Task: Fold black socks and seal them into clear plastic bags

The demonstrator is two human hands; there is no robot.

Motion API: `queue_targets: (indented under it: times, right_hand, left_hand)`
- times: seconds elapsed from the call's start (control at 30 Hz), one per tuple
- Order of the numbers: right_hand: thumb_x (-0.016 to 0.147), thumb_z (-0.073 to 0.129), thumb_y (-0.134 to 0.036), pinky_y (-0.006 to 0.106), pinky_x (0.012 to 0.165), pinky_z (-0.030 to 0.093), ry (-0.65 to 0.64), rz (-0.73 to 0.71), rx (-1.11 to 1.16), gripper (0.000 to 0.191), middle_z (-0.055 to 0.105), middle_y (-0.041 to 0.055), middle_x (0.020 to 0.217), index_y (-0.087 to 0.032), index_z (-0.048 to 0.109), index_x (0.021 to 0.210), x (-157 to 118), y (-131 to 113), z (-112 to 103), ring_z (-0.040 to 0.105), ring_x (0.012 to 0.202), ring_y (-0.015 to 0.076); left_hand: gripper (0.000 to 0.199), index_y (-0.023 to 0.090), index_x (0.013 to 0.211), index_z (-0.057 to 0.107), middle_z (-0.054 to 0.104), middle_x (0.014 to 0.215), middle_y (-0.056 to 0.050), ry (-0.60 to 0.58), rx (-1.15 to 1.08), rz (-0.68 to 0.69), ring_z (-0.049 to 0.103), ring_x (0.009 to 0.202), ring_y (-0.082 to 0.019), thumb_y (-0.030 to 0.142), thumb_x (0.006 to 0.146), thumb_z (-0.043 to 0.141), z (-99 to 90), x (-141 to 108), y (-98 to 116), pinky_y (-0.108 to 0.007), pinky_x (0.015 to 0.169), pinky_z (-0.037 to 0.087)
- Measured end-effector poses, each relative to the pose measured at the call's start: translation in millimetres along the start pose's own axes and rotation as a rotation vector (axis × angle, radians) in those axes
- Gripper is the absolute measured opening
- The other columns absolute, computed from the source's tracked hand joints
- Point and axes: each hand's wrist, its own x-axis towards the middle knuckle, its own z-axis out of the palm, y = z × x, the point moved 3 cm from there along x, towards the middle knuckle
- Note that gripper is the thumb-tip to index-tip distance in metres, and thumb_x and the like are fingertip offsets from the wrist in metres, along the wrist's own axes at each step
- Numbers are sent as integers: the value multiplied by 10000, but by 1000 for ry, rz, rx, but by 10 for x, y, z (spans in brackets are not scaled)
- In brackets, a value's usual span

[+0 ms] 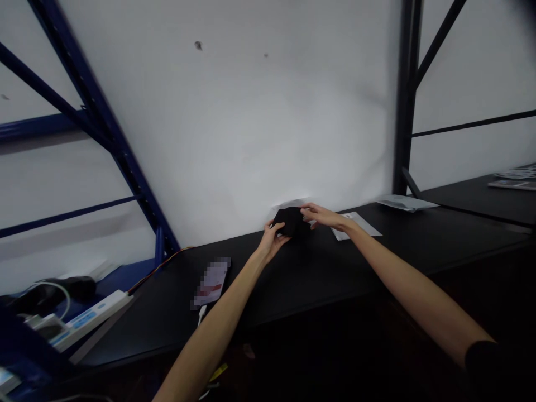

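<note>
Above the back of the dark shelf, near the wall, my left hand (273, 239) grips a black cap-like object (288, 221) from its left side. The thumb lies on the front and the fingers are underneath. My right hand (317, 215) reaches to the object's upper right edge. Its fingers are stretched and slightly bent, with the fingertips at that edge; whether they press on it is unclear. The object is too dark to make out its exact kind. Pale, shiny wrapping (293, 202) shows just behind it against the wall.
A phone (211, 283) with a white cable lies left on the black shelf (293, 279). White power strips (94, 318) sit further left. White paper (363, 224) and a plastic packet (404, 202) lie right. Blue (104, 123) and black (405, 100) rack posts flank the wall.
</note>
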Motion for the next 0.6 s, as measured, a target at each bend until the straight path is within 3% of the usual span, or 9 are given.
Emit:
queue_targets:
  times: [0.13, 0.27, 0.4, 0.5, 0.6]
  right_hand:
    - [894, 655, -620, 453, 943, 575, -135, 34, -5, 630, 637, 125, 1330, -257, 572, 1402, -52, 46, 122, 601, 1181, 326]
    - [879, 679, -609, 486, 995, 548, -169, 55, -12, 652, 653, 127, 1324, -244, 586, 1411, -49, 114, 103, 607, 1191, 333]
    - [849, 731, -563, 480, 972, 557, -236, 50, -26, 657, 686, 115, 1274, -244, 597, 1408, -14, 188, 134, 635, 1151, 318]
    - [829, 765, -532, 463, 1019, 531, -260, 48, -6, 629, 688, 99, 1285, -254, 627, 1375, 13, 244, 164, 627, 1183, 302]
    - [827, 772, -518, 452, 1057, 505, -279, 41, 15, 607, 689, 88, 1290, -252, 642, 1357, 42, 304, 182, 622, 1204, 286]
  left_hand:
    - [663, 268, 1254, 385, 648, 1158, -78, -106, 46, -46, 724, 918, -205, 179, 741, 795, 67, -59, -21, -408, 868, 609]
    - [692, 263, 1292, 362, 652, 1148, -107, -97, 126, -88, 721, 921, -234, 221, 755, 797, 52, -58, -40, -450, 877, 594]
    - [697, 251, 1305, 379, 649, 1122, -116, -57, 371, -84, 704, 924, -252, 355, 770, 814, -14, -19, -72, -445, 853, 578]
    - [689, 229, 1268, 431, 621, 1135, -121, -36, 534, -16, 655, 1048, -285, 413, 742, 835, -60, 4, -100, -459, 931, 540]
    - [625, 204, 1172, 515, 541, 1223, -140, 42, 720, 187, 532, 1258, -334, 398, 690, 863, -82, -20, -66, -469, 1104, 410]
